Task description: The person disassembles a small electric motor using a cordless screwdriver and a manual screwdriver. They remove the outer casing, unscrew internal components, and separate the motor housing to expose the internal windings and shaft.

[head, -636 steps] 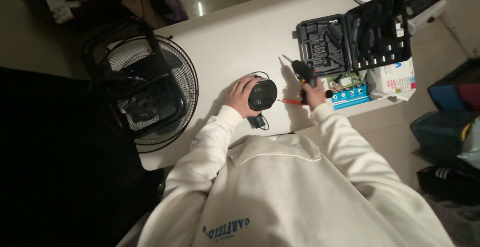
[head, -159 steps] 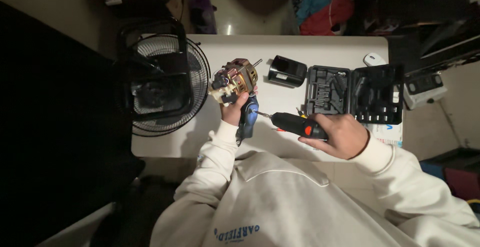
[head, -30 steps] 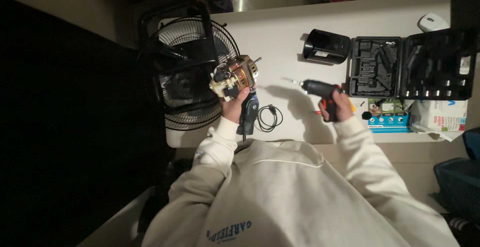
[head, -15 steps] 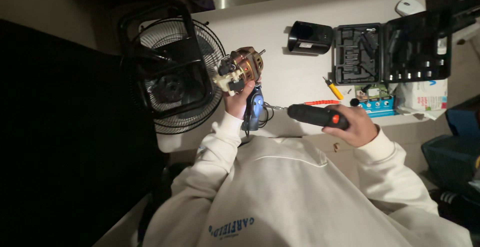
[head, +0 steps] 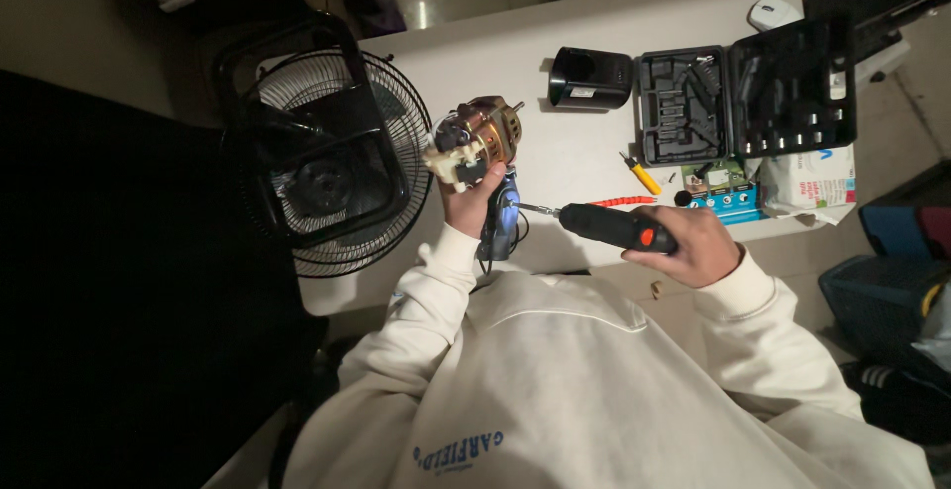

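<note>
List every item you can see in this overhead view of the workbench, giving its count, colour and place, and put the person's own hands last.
Fan motor: one, copper and cream, held above the table's left part.
Electric screwdriver: one, black with an orange button, tip pointing left toward the motor.
Fan cage: one, black, at the table's left end.
Tool case: one, black, open, right side of the table.
Black housing: one, left of the case.
Yellow-handled tool: one, below the case.
Computer mouse: one, white, far right corner.
Table: one, white.
Left hand: grip on the motor.
Right hand: grip on the screwdriver.
</note>
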